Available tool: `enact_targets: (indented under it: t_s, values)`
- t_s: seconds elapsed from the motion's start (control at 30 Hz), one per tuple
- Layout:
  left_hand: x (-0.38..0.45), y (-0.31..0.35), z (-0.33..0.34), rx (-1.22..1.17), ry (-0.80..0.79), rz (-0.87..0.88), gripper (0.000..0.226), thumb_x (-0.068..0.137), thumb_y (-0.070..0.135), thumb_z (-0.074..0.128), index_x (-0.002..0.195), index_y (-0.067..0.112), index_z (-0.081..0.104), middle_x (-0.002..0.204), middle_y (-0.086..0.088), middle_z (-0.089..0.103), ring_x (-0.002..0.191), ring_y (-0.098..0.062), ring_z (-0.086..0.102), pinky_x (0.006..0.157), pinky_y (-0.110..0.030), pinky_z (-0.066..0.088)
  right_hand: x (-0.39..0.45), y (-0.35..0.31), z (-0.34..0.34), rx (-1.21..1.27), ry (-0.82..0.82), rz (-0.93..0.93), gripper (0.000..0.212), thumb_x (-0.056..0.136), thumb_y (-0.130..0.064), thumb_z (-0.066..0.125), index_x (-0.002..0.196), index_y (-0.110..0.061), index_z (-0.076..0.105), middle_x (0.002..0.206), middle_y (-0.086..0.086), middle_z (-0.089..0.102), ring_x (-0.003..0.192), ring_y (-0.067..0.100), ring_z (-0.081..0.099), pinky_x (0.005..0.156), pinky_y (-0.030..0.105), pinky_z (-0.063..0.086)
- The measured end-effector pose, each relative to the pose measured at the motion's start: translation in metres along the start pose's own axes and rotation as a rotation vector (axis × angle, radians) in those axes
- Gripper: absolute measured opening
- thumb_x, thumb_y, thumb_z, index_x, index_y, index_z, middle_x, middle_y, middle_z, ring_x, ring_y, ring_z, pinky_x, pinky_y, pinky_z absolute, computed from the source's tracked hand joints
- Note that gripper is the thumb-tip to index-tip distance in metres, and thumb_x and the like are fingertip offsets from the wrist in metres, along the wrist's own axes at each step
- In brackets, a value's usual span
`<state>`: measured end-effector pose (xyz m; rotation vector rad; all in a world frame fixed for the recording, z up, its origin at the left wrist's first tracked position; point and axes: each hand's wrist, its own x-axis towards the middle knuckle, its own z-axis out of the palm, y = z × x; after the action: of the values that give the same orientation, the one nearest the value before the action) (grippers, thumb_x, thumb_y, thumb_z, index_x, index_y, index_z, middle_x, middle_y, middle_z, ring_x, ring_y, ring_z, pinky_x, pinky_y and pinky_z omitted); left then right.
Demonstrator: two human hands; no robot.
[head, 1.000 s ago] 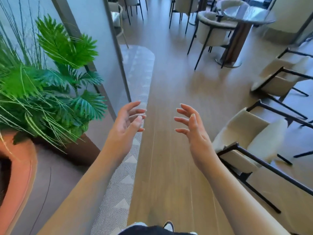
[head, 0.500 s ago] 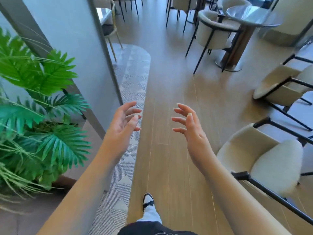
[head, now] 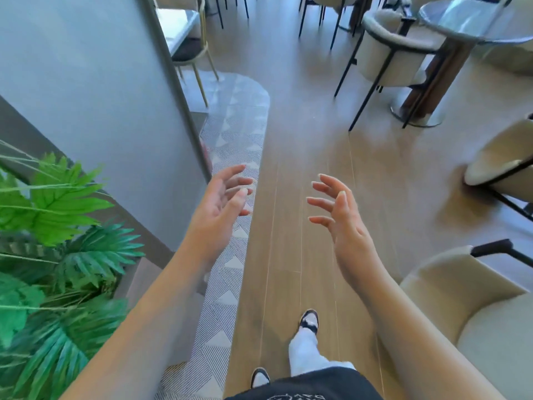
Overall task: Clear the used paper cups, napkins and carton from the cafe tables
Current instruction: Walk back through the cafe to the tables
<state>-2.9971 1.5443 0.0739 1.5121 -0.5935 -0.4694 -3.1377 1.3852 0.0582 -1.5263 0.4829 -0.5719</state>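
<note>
My left hand (head: 220,203) and my right hand (head: 340,217) are raised in front of me over the wooden floor, palms facing each other, fingers loosely spread, holding nothing. No paper cup, napkin or carton shows in the head view. A round dark-topped cafe table (head: 473,24) stands at the far right, its visible top bare. The corner of a pale table (head: 176,23) shows behind the grey partition at the upper left.
A grey partition wall (head: 101,111) and a green potted plant (head: 57,255) stand on my left. Cream armchairs (head: 467,313) with black frames line the right. A wooden floor aisle (head: 288,140) runs ahead beside a patterned grey rug (head: 230,134).
I have walked forward along the aisle: the plant has slid back to my lower left and the round table is nearer. Both hands keep the same spread pose.
</note>
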Motion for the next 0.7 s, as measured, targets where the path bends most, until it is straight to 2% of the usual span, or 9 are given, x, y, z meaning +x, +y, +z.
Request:
enact_targets:
  t_s: [0.13, 0.3, 0.5, 0.7]
  values:
    - [0.067, -0.010, 0.008, 0.029, 0.035, 0.000, 0.036, 0.095, 0.026, 0.049, 0.130, 0.034, 0.054, 0.121, 0.003, 0.064, 0.110, -0.006, 0.063, 0.089, -0.034, 0.056, 0.069, 0.011, -0.012, 0.012, -0.033, -0.014, 0.040, 0.101, -0.046, 0.025, 0.131, -0.039, 0.050, 0.130, -0.016, 0.060, 0.116, 0.008, 0.062, 0.093, 0.030, 0.053]
    - [0.151, -0.013, 0.030, 0.037, 0.091, -0.006, 0.034, 0.095, 0.027, 0.049, 0.127, 0.037, 0.055, 0.119, 0.005, 0.064, 0.110, -0.008, 0.062, 0.092, -0.043, 0.054, 0.161, 0.007, -0.034, 0.013, -0.102, -0.001, 0.040, 0.101, -0.046, 0.025, 0.131, -0.037, 0.050, 0.132, -0.012, 0.058, 0.116, 0.010, 0.062, 0.096, 0.033, 0.053]
    - [0.237, -0.016, 0.051, 0.030, 0.114, 0.015, 0.041, 0.088, 0.046, 0.054, 0.128, 0.039, 0.057, 0.116, 0.013, 0.067, 0.114, -0.010, 0.064, 0.083, -0.028, 0.056, 0.266, -0.003, -0.051, -0.002, -0.170, -0.008, 0.038, 0.100, -0.047, 0.026, 0.129, -0.040, 0.049, 0.133, -0.008, 0.057, 0.116, 0.010, 0.062, 0.095, 0.032, 0.052]
    - [0.314, -0.027, 0.037, 0.047, 0.152, 0.004, 0.038, 0.089, 0.047, 0.054, 0.127, 0.045, 0.058, 0.118, 0.012, 0.067, 0.115, -0.010, 0.063, 0.083, -0.030, 0.055, 0.353, 0.007, -0.038, 0.006, -0.239, -0.004, 0.049, 0.092, -0.064, 0.029, 0.131, -0.041, 0.049, 0.135, -0.009, 0.057, 0.119, 0.013, 0.061, 0.096, 0.032, 0.051]
